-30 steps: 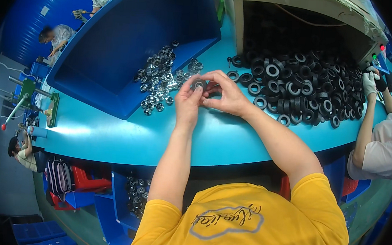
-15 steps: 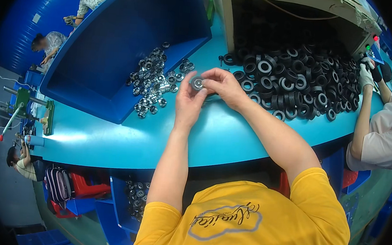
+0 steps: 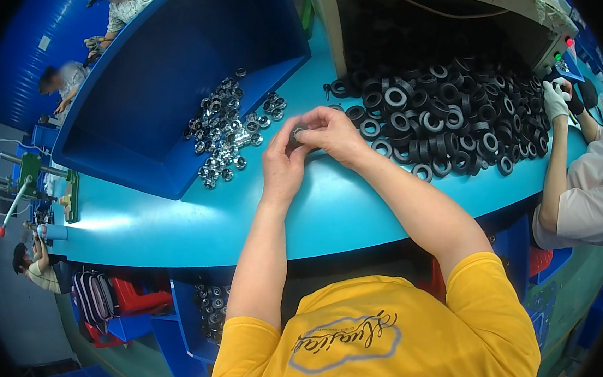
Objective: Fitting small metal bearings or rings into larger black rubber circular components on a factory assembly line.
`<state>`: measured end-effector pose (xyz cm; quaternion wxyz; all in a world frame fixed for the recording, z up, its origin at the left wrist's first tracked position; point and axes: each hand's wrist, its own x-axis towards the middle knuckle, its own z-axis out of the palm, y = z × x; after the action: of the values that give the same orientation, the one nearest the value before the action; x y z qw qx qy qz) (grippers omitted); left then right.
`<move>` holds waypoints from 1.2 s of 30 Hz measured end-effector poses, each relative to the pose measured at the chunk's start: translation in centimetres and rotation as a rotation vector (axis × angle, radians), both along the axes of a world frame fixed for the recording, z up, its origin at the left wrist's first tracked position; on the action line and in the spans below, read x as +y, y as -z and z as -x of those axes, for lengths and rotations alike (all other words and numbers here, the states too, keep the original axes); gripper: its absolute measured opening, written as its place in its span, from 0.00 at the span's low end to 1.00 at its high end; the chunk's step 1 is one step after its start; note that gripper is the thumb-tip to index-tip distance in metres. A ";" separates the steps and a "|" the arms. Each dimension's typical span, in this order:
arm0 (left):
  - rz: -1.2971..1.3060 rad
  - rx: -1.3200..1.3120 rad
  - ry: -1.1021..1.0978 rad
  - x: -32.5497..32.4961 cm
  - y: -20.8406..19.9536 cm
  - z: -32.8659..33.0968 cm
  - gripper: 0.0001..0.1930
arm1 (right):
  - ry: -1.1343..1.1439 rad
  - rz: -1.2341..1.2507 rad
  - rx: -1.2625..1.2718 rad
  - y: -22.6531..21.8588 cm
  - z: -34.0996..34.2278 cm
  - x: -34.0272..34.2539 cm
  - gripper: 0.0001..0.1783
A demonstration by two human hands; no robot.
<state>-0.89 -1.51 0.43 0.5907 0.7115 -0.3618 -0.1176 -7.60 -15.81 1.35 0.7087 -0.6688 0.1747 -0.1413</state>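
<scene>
A small round wheel part (image 3: pixel 297 133), mostly covered by fingers, is held between my two hands above the turquoise table (image 3: pixel 255 234). My left hand (image 3: pixel 282 164) closes round its left side, thumb and fingers curled. From the right, my right hand (image 3: pixel 339 138) pinches it with thumb and fingertips. Just left of my hands lies a heap of shiny chrome wheel hubs (image 3: pixel 228 133), spilling out of a tipped blue bin (image 3: pixel 146 98). To the right is a large pile of black rubber tyre rings (image 3: pixel 462 123).
A pale metal housing (image 3: pixel 322 20) with a dark opening stands behind the rings. At right a co-worker's gloved hand (image 3: pixel 555 102) works by the pile. A green hand press (image 3: pixel 30 174) stands at the left end. More hubs (image 3: pixel 211 305) sit in a blue bin below the table edge.
My right fingers have closed further over the wheel part, hiding its shiny face. Both hands have shifted slightly left in view, as has the whole scene.
</scene>
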 end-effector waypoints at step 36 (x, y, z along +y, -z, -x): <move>0.084 0.194 0.021 0.0 -0.4 0.4 0.29 | -0.046 -0.339 -0.029 -0.5 0.9 -0.2 0.23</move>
<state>-1.27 -1.55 0.85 0.6509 0.6676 -0.3152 -0.1768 -8.53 -16.04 1.82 0.8167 -0.5415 0.1707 -0.1032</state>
